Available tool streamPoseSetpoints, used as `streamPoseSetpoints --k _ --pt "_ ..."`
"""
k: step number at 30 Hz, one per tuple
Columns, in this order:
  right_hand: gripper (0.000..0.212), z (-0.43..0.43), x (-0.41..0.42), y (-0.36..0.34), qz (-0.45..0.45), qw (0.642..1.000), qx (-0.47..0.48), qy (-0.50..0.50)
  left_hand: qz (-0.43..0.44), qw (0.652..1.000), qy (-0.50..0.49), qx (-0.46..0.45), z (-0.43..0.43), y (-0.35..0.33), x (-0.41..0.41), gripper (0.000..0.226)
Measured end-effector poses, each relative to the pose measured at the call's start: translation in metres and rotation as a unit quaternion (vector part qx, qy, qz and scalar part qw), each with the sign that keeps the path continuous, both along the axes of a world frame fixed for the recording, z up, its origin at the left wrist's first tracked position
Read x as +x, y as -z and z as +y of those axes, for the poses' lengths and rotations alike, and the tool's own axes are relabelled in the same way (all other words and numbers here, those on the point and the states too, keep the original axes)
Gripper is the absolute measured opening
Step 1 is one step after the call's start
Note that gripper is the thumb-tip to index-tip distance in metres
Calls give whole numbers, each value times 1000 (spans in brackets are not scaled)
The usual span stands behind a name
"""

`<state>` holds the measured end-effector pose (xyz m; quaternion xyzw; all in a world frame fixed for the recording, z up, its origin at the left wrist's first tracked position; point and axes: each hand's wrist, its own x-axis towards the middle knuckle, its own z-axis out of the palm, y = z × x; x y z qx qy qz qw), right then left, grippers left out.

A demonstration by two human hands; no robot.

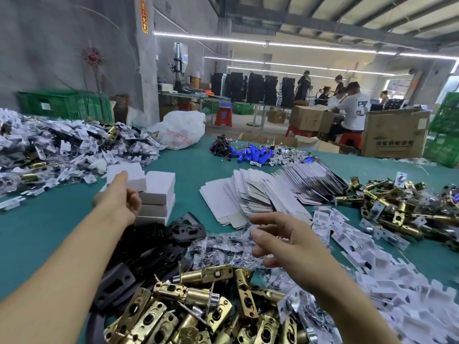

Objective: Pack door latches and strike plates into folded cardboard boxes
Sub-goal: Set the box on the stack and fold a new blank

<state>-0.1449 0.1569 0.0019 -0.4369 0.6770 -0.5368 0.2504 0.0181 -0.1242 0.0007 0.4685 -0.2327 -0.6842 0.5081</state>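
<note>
The left hand (119, 198) grips the top box (131, 176) of a plain white stack, thumb over its lid; right hand (285, 247) open, fingers spread above bagged screws (223, 247); brass latches (198, 306) beneath both wrists on the green counter (49, 224); black strike plates (149, 249) between the hands (far red pillar sign (144, 17) too blurred to read)

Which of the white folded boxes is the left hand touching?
The topmost box, farthest left on the stack; the left hand lays its index finger against it.

Grey concrete wall (62, 40) and pillar (145, 70); ceiling strip lights (260, 42); red stools (223, 116); green crates (62, 103).
</note>
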Motion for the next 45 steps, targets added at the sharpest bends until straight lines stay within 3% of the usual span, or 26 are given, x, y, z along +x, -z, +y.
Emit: streamPoseSetpoints --k 5,7,10,12,13,16,17,21,23,25,29,34,41,45 --pt "18 -1 -1 2 9 1000 9 1 72 987 -139 -22 2 10 -13 39" --pt "18 -1 -2 2 16 1000 16 2 73 980 -177 -53 7 13 -20 32" --pt "15 -1 -4 3 32 999 35 12 -90 974 -107 -178 19 22 -35 19" --pt "14 0 -6 5 52 997 55 18 -219 933 40 -283 30 23 -50 20" --pt "14 0 -8 7 69 995 69 23 -285 893 121 -326 36 23 -59 19" --pt "16 1 -10 14 149 979 136 17 -485 722 275 -411 48 27 -86 13" --pt "18 1 -10 16 168 973 160 8 -514 688 304 -414 51 30 -94 9" --pt "26 -3 -9 23 203 955 217 -25 -567 607 383 -404 54 45 -122 26" --pt "28 -6 -7 26 224 946 231 -31 -591 568 386 -424 54 50 -131 15" --pt "28 -9 -5 28 233 943 236 -36 -621 537 370 -434 51 57 -138 15" --pt "29 -9 -6 32 228 944 235 -37 -646 504 336 -464 46 70 -142 41" --pt "29 -12 -7 33 239 944 227 -34 -657 442 323 -518 42 74 -142 41" --pt "28 -10 -7 34 234 946 221 -31 -667 419 322 -526 43 71 -138 33" --pt "26 -10 -8 34 228 949 216 -34 -706 334 310 -543 48 65 -139 17"
